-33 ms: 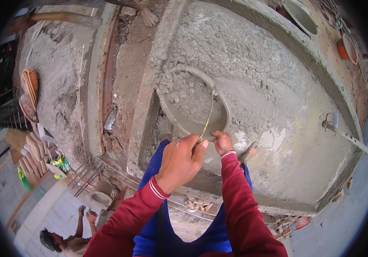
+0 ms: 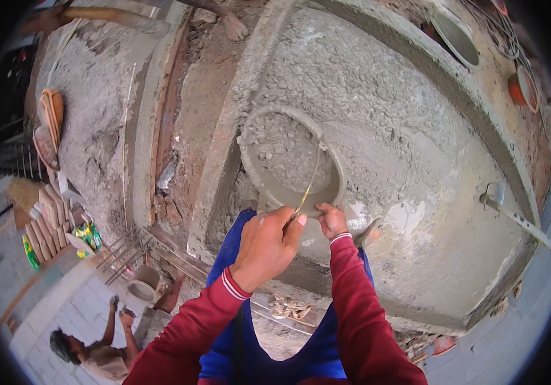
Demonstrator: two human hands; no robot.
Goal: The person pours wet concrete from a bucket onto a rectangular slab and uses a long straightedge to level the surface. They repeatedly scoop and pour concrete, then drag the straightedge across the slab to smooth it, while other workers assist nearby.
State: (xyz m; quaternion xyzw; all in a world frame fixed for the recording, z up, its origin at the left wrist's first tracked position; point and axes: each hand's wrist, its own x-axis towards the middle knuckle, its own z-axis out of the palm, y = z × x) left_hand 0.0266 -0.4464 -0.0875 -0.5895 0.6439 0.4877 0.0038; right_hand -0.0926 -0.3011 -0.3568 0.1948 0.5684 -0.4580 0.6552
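A round grey bucket (image 2: pixel 264 179) partly full of wet mortar (image 2: pixel 282 149) rests in a shallow concrete-edged trough, in front of my legs. A thin yellowish handle (image 2: pixel 314 173) runs from the far rim to my left hand (image 2: pixel 264 247), whose fingers are closed around its near part. My right hand (image 2: pixel 333 221) pinches the near-right rim, thumb on top; its other fingertips are partly hidden. Grey mortar (image 2: pixel 359 83) spreads over the trough floor beyond the bucket and to its right.
A hoe (image 2: pixel 519 221) lies at the trough's right edge. Beyond the far wall are a large basin (image 2: pixel 455 40) and an orange bucket (image 2: pixel 518 90). At lower left a person (image 2: pixel 96 353) works near bricks (image 2: pixel 47 221) and rebar (image 2: pixel 124 247). Another person's foot (image 2: pixel 234 27) shows at the top.
The bucket's far and left rim shows more clearly above the mortar around it. My hands keep their hold. The whole view has shifted slightly.
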